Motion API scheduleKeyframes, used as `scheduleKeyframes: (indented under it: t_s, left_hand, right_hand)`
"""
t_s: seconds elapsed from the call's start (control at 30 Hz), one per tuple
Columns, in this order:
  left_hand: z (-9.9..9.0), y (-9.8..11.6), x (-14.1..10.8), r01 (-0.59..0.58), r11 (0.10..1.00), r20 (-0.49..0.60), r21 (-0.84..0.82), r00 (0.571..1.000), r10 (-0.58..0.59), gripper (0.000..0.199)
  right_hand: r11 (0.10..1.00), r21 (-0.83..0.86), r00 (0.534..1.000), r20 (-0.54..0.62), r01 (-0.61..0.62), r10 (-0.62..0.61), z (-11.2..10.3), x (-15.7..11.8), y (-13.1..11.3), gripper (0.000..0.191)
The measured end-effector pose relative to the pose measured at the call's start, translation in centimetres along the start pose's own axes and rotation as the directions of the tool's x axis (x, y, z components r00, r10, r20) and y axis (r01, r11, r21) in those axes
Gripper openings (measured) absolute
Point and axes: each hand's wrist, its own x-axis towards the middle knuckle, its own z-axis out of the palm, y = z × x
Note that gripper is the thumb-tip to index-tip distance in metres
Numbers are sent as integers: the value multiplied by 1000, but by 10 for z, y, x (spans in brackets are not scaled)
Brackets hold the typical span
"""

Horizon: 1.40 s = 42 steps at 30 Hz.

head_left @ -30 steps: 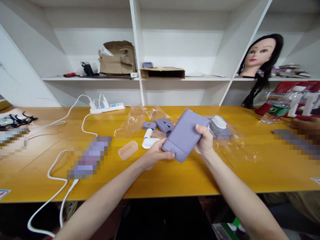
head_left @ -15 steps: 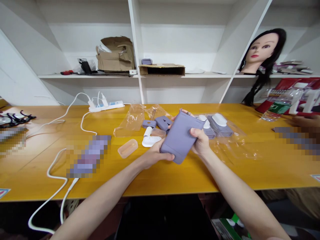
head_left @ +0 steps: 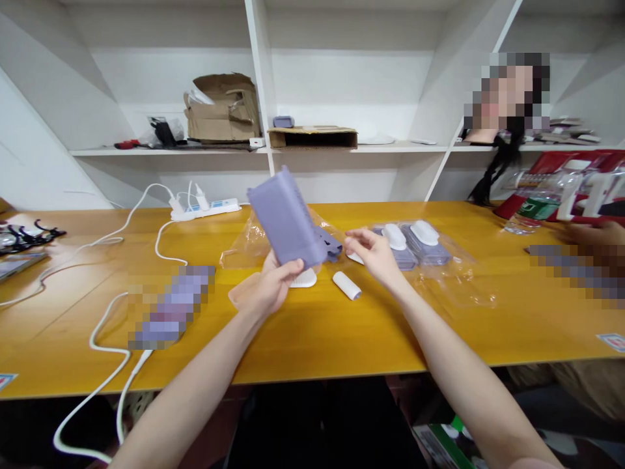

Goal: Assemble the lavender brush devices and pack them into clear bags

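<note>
My left hand (head_left: 273,280) grips the lower end of a purple plastic case (head_left: 286,218), a long box shape held up and tilted above the table. To its right, my right hand (head_left: 374,251) hovers with fingers bent and slightly apart, nothing visible in them. Just left of those fingertips is a purple part with cut-outs (head_left: 333,246), partly behind the case. A white piece (head_left: 355,258) shows under the right hand. Nearer me lies a white cylinder (head_left: 347,286). A white bristled brush head (head_left: 305,279) and a translucent tray (head_left: 243,292) are partly covered by my left hand.
Two purple cases with white tops (head_left: 424,234) rest on clear plastic wrap at the right. A phone (head_left: 173,306) on a white cable lies left. Behind stand a power strip (head_left: 209,208) and shelves. A water bottle (head_left: 534,208) and another person's hand (head_left: 600,238) are far right.
My right hand has come off the purple case, which my left hand has lifted left and turned more upright. The white cylinder now lies farther right and nearer me.
</note>
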Motion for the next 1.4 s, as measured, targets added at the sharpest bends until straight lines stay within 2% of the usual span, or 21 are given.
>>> scheduleKeyframes:
  t_s: [0.07,0.13,0.23,0.37,0.5,0.63,0.7,0.8,0.83,0.9,1.0,1.07,1.13,1.3,1.4]
  left_hand:
    - [-3,3,4,-17,1000,-53,-11,998,16,58]
    - [-4,4,6,-17,1000,-83,-5,996,17,58]
    - [-3,2,8,-22,999,-129,-24,991,19,56]
    - [1,-1,8,-4,997,-174,-83,985,-10,47]
    - [0,-3,10,4,996,-154,-91,988,-18,42]
    - [-5,-2,13,-56,993,-189,-107,981,35,39]
    - [-7,0,16,-113,986,-231,-119,969,84,39]
    - [-10,2,20,-186,972,-287,-141,948,140,38]
    - [-10,2,21,-195,969,-291,-153,946,145,36]
    - [-11,2,21,-192,967,-278,-170,950,140,33]
    - [-11,1,21,-182,968,-257,-171,957,134,32]
    - [-9,0,20,-163,969,-247,-184,962,115,32]
    - [-7,0,18,-132,970,-238,-206,968,81,29]
    - [0,6,13,-89,955,-254,-281,967,16,19]
    - [1,13,10,-14,934,-184,-357,981,-56,26]
  right_hand:
    - [942,-335,1000,19,5,2,0,1,4,30]
    - [837,-545,994,109,52,9,3,-2,3,27]
    - [758,-636,963,265,145,38,11,-10,0,30]
    - [679,-700,893,425,221,147,18,-18,-4,41]
    - [661,-706,869,468,255,164,18,-18,-4,38]
    - [672,-698,877,456,247,151,18,-19,-3,39]
    - [680,-682,901,429,269,73,22,-20,-3,43]
    - [656,-660,918,372,367,-138,36,-24,-5,38]
    - [633,-648,901,377,424,-217,43,-25,-5,37]
    - [570,-615,838,420,545,-348,56,-27,-6,38]
    - [483,-576,751,477,660,-457,70,-28,-5,39]
    - [466,-551,721,494,692,-487,72,-28,-3,33]
    - [488,-519,712,499,702,-494,72,-28,-1,30]
    - [577,-453,727,517,680,-451,73,-29,2,37]
    - [607,-433,735,518,667,-438,78,-29,4,44]
